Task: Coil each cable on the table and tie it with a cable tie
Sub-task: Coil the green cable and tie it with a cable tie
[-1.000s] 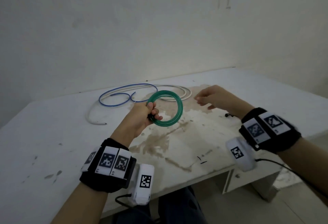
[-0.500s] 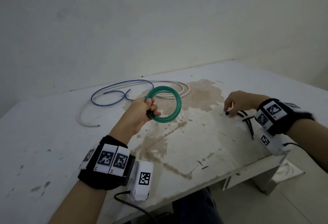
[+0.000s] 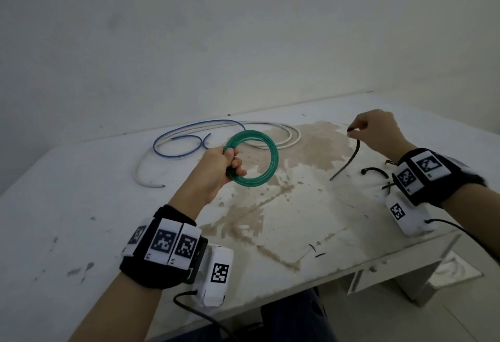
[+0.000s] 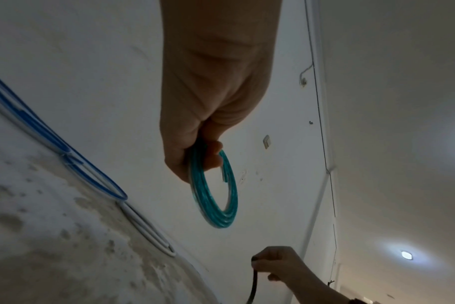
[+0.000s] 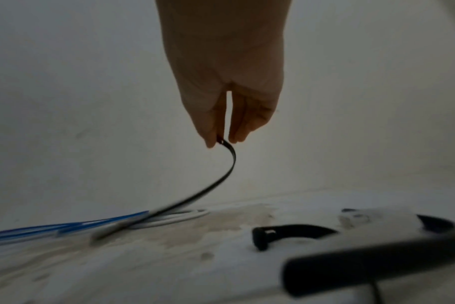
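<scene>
My left hand [image 3: 224, 163] grips a coiled green cable [image 3: 270, 146] [image 4: 221, 214] by its left side and holds the ring upright above the stained table [image 3: 81, 206]. To the right, my right hand [image 3: 376, 130] [image 5: 221, 142] pinches the head end of a black cable tie [image 3: 349, 163] [image 5: 221, 181] between thumb and fingers; the strap hangs down and left, off the table. A loose blue cable [image 3: 173, 152] [image 4: 39, 123] and a white cable [image 3: 286, 136] [image 4: 148, 228] lie uncoiled at the back of the table.
More black cable ties [image 3: 374, 171] [image 5: 291, 230] lie on the table by my right wrist. The table's front edge [image 3: 297, 287] runs just before my wrists. A wall stands close behind the table.
My right hand reached down to the ties at the table's right side, then rose with one black tie pinched. The left hand kept the green coil about where it was.
</scene>
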